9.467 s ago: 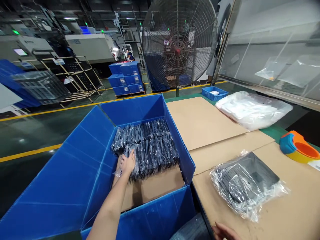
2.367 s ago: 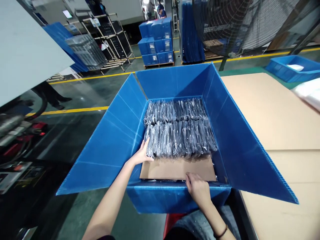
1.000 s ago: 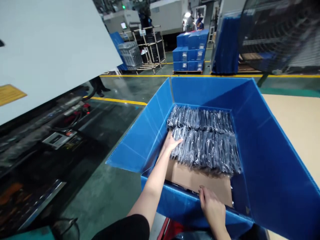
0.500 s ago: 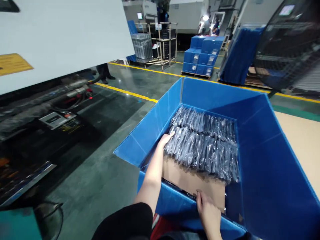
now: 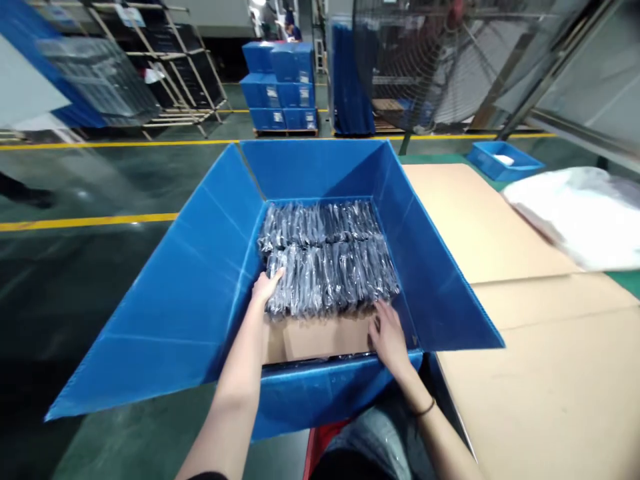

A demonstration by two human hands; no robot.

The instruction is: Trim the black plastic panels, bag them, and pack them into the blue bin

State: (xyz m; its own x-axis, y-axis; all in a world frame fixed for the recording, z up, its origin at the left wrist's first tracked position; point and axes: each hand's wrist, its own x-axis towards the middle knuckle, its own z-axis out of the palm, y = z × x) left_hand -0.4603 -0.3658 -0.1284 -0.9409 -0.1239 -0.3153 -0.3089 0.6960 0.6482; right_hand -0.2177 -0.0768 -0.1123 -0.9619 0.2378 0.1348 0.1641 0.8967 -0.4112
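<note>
A large blue box (image 5: 320, 393) stands before me with its flaps raised. Inside, dark items in clear plastic bags (image 5: 330, 273) stand packed in two rows, and brown cardboard (image 5: 320, 339) shows in front of them. My left hand (image 5: 267, 287) is at the left end of the nearer row, thumb on the bags, its other fingers hidden between the row and the box wall. At the row's front right corner is my right hand (image 5: 387, 330), fingers apart and bent, fingertips by the bags, with nothing in it.
Cardboard sheets (image 5: 540, 373) lie to the right, beside a white bag (image 5: 580, 210) and a blue tray (image 5: 505, 163). Stacked blue boxes (image 5: 283, 90), a tube rack (image 5: 175, 67) and a large fan (image 5: 440, 60) stand farther back. A person (image 5: 291, 28) is in the distance.
The view has turned right. My right hand has moved from the box's near edge to the front right of the bags. My left hand remains at the row's left end.
</note>
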